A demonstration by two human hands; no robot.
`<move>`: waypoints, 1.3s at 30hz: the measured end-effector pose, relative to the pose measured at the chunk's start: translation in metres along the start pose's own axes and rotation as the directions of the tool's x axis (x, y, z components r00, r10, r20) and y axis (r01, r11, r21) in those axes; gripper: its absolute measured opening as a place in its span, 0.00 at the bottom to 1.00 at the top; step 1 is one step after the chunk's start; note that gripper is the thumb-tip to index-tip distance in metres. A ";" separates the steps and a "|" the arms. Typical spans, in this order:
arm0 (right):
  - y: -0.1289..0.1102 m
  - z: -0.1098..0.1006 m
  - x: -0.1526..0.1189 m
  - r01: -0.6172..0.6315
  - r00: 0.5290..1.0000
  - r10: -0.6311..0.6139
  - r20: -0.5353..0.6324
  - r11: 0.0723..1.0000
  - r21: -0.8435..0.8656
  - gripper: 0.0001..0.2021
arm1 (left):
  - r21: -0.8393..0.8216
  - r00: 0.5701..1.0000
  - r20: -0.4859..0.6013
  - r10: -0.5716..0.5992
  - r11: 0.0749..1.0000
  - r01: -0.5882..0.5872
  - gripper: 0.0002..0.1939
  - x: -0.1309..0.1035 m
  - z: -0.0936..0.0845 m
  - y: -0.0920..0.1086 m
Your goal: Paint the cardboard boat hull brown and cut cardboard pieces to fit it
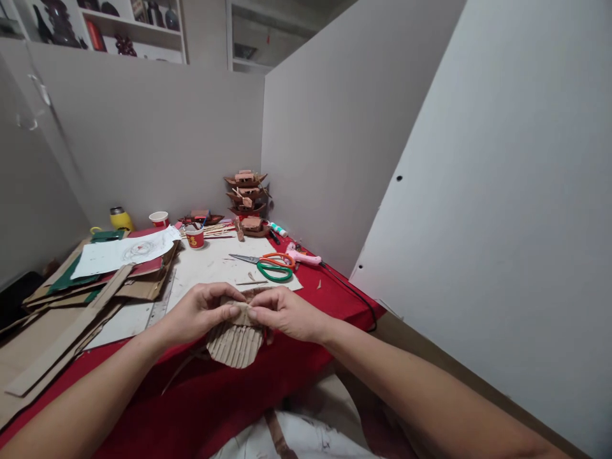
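Note:
A ribbed, fan-shaped piece of brown cardboard [235, 346] hangs below my fingers at the table's front edge. My left hand [205, 310] pinches its upper part between thumb and fingers. On the other side, my right hand [287, 312] pinches the same upper part, the two thumbs close together. A darker brown strip shows just behind the fingertips, partly hidden by them. Beyond the hands, scissors [275, 268] with orange and green handles lie on a white board [210, 266].
A pink glue gun [303, 256] with a black cord lies right of the scissors. Behind stand a red paper cup [195, 237], stacked model boats [246, 194] and a yellow bottle [121, 220]. Cardboard sheets [43, 338] cover the left side; a partition [335, 127] rises on the right.

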State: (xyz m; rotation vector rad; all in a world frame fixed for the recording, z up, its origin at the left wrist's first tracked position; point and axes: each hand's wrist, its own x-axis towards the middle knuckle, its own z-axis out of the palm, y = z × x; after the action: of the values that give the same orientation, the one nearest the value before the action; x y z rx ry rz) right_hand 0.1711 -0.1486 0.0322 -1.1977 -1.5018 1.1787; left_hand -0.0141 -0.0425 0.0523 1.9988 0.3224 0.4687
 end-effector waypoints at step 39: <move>0.009 -0.052 0.082 0.338 0.933 -0.264 0.247 0.879 -0.337 0.14 | 0.250 0.982 -0.155 -0.105 0.958 0.142 0.13 0.033 -0.030 -0.010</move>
State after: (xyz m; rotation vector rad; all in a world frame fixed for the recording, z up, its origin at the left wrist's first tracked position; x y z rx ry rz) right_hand 0.2090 -0.0586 0.0380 -1.0549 -2.0500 0.8352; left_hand 0.0015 -0.0005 0.0620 2.1878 0.6211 0.5096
